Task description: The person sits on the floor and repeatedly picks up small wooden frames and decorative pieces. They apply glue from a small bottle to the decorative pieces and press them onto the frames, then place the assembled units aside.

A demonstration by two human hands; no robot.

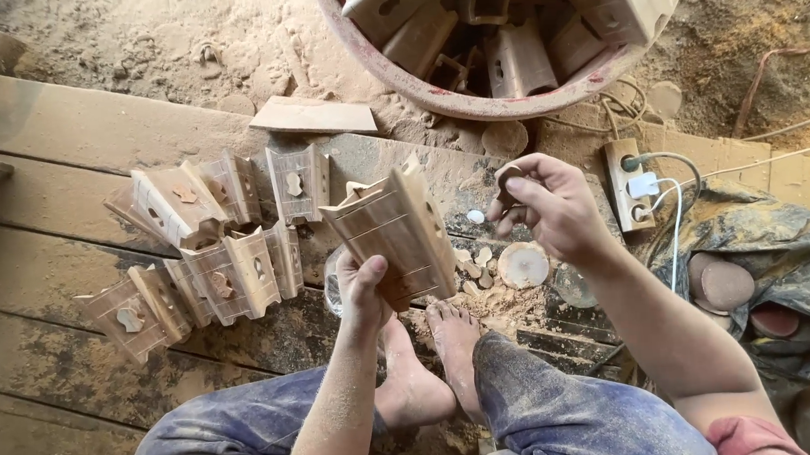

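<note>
My left hand (364, 291) grips the lower end of a carved wooden block (394, 228), held upright and tilted above my bare feet (432, 357). My right hand (554, 207) is raised to the right of the block, its fingers pinched on a small dark wooden piece (507, 182). Below that hand, small wooden cut-outs (475, 263) and a round wooden disc (523, 264) lie on the dusty boards.
Several similar carved blocks (209, 244) lie in rows on the plank floor (53, 137) to the left. A red basin (509, 95) full of blocks stands at the top. A power strip (629, 186) with a white plug, a cloth heap (782, 261) and sawdust lie to the right.
</note>
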